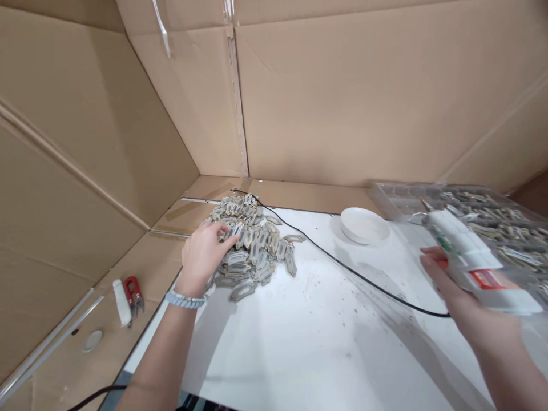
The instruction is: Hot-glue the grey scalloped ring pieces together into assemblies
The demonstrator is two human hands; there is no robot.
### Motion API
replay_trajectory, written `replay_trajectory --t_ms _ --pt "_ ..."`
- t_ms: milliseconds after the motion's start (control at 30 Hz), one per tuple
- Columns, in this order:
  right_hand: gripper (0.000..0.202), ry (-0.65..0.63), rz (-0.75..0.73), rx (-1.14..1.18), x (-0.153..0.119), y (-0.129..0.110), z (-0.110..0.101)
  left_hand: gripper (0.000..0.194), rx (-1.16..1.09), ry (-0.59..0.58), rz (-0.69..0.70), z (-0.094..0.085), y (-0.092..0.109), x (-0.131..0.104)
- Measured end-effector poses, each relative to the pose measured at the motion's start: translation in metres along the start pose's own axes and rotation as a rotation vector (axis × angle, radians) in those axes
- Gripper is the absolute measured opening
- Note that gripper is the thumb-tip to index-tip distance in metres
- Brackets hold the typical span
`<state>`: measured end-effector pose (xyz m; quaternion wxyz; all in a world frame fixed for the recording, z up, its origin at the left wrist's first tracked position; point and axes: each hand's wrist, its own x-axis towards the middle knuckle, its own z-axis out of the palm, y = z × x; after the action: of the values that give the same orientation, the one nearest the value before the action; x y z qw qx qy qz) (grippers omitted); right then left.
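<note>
White tool (464, 251) clamped in right grip (468, 308) | left grip (204, 251) slightly parted, at grey pieces (261, 248)

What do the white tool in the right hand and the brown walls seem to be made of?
White tool: smooth, probably moulded plastic, from its even, rounded shape. Brown walls: matte, apparently cardboard, from the fold lines and ragged seam.

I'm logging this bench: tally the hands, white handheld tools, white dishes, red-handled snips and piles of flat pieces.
Left hand and right hand: 2
White handheld tool: 1
White dish: 1
Red-handled snips: 1
Pile of flat pieces: 1
Total: 6
</note>
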<state>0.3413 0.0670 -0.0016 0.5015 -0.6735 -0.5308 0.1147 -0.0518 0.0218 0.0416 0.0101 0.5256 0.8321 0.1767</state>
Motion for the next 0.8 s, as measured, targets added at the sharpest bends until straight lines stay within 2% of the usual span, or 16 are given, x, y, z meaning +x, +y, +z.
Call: replay_trajectory --t_ms 167,333,500,633,800 --pt "0.043 -0.017 0.211 0.099 0.002 -0.021 -0.003 0.031 0.168 -0.031 0.017 0.001 0.025 0.011" --pt "0.04 -0.008 0.178 0.122 -0.001 -0.03 -0.003 0.028 0.238 -0.076 -0.008 0.002 0.033 0.02" --pt "0.037 0.021 0.124 0.136 -0.002 -0.029 -0.003 0.039 0.174 -0.116 -0.038 -0.011 0.019 0.025" --pt "0.038 0.009 0.12 0.112 -0.001 -0.03 -0.003 0.035 0.084 -0.213 -0.017 -0.023 0.0 0.03" --pt "0.035 -0.009 0.067 0.126 0.0 -0.026 -0.003 0.033 0.013 -0.304 -0.01 -0.02 -0.013 0.031"
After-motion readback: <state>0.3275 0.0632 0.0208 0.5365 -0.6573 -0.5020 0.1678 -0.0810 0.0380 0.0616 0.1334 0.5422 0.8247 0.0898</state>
